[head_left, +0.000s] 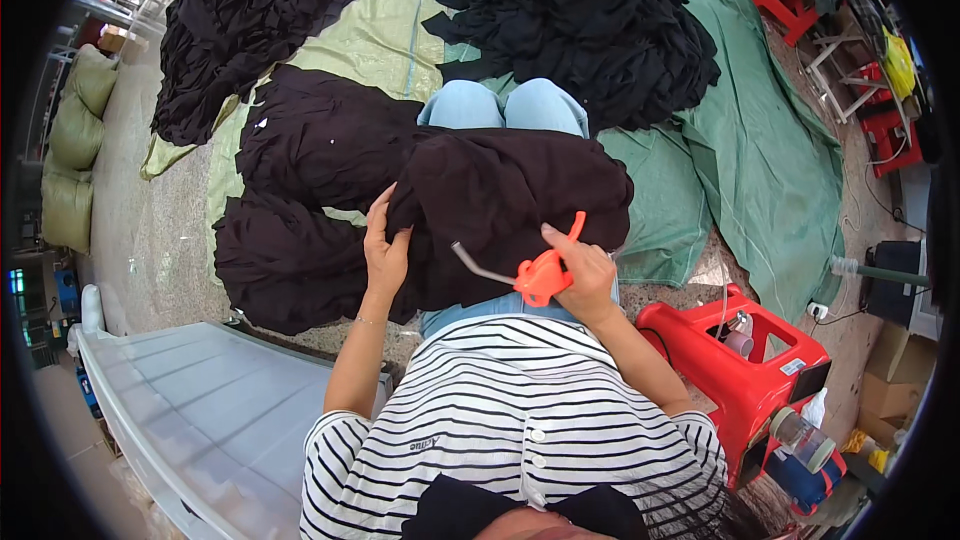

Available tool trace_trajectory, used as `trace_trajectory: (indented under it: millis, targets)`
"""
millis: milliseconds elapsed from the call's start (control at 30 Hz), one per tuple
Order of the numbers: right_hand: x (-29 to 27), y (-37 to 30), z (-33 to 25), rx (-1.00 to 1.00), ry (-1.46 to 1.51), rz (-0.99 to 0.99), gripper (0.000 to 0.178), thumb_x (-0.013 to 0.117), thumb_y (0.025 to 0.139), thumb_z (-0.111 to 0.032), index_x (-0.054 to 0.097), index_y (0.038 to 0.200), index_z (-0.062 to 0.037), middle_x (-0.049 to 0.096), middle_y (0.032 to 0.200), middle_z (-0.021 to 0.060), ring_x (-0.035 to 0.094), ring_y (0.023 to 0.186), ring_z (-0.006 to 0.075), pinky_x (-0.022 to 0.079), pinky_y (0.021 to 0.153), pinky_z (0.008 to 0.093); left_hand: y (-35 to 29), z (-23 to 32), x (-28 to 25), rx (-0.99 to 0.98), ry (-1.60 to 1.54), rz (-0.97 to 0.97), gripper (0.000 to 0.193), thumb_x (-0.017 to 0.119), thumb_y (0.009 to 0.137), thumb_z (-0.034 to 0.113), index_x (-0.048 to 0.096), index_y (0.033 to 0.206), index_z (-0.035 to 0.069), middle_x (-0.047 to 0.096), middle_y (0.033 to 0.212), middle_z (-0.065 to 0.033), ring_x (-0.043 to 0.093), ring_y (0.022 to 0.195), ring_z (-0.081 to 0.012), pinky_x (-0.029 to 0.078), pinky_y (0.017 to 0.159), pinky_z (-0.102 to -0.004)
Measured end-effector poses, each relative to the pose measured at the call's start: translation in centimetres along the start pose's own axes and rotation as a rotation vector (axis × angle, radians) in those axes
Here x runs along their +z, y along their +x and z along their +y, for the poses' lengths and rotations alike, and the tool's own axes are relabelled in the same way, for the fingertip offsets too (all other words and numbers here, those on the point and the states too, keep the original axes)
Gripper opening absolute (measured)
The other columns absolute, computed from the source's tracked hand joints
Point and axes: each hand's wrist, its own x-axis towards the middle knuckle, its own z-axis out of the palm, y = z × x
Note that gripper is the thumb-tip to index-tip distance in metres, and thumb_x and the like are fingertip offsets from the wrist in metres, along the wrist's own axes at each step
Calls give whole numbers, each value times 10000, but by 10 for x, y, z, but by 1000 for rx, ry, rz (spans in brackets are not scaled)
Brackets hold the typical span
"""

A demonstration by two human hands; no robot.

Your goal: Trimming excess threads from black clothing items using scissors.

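Note:
A dark brown-black garment (500, 195) lies bunched across my lap over light blue jeans. At its left edge, my left hand (386, 252) pinches a fold of the cloth between thumb and fingers. My right hand (588, 278) is closed around an orange air blow gun (540, 278). The gun's thin bent metal nozzle (478, 265) points left, just over the fabric. Some of the right fingers are hidden behind the tool. More dark garments (315, 140) lie heaped on the left, beside my left hand and lap.
Large piles of dark cloth (590, 25) lie ahead on green sheeting (765, 140) and yellowish sheeting (370, 35). A red plastic stool (690, 340) stands close at my right, with a glass jar (800, 440) near it. A pale translucent plastic lid or bin (220, 400) is at my left.

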Motion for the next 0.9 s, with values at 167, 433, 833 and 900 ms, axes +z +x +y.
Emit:
trace_trajectory:
  millis: [167,433,833,900]
  targets:
    - [-39,33,-9,404,245,122,478,802,722,-10,642,1168,-79,705,1019,82,688,762,178,538,691,302,3,27,1,-94,-169,306,299,559,954,-17,532,1251,-36,617,1121,-71,561,1022,-142,435,950,-279]
    - [-166,98,15,475,471,627,304,514,822,123,653,1074,25,634,1162,134,457,1343,263,382,1070,377,38,178,-103,-57,-643,46,250,663,890,124,631,1089,-25,658,999,-49,618,908,-130,485,841,-256]
    - [-97,85,89,702,-101,108,511,749,886,-277,595,1354,-142,702,1098,217,691,1029,352,524,878,396,84,60,18,378,444,221,147,708,842,31,696,988,41,662,1066,-114,613,999,-320,502,858,-399]
    - [-90,62,79,610,-127,50,521,760,873,-280,605,1355,-157,685,1064,212,681,994,357,522,858,404,80,79,40,489,281,12,156,727,814,-1,701,961,46,671,960,-99,640,891,-303,523,787,-385]
